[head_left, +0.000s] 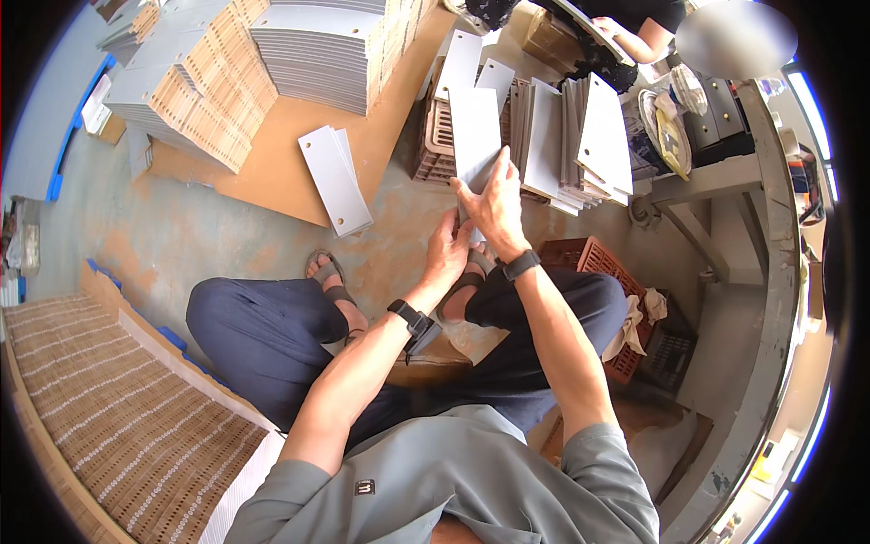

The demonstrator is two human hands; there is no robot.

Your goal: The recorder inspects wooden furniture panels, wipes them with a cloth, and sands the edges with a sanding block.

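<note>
**Grey card panel held up between both hands**

Grey shirt fabric (435,490) and two bare forearms fill the near edge, each wrist banded by a black strap; dark blue trousers (263,335) and sandalled feet are seen just beneath the hands.

A tall, flat, pale grey rectangular card panel (476,131) is held upright between the hands; its lower edge is pinched by the left hand (449,249), whose fingers are curled shut around it, while the right hand (497,210) is closed on the panel's right side, thumb laid against the face and fingertips extended up along it. How many sheets are gripped cannot be told.

Just beyond the right hand, a batch of similar grey panels (580,145) is stood on edge in a brown slatted plastic crate (439,127); beyond and to the left of the left hand, a loose pair of grey punched panels (335,179) lies on a brown board (290,154), with tall stacks of grey-and-brown sheets (217,72) further off. An orange plastic crate (603,263) sits just right of the right wrist.

The step in hand is judged to be the handling of a single panel near the upright batch; for the next move, a firm two-handed grip and a square alignment with the standing panels would be called for.
</note>
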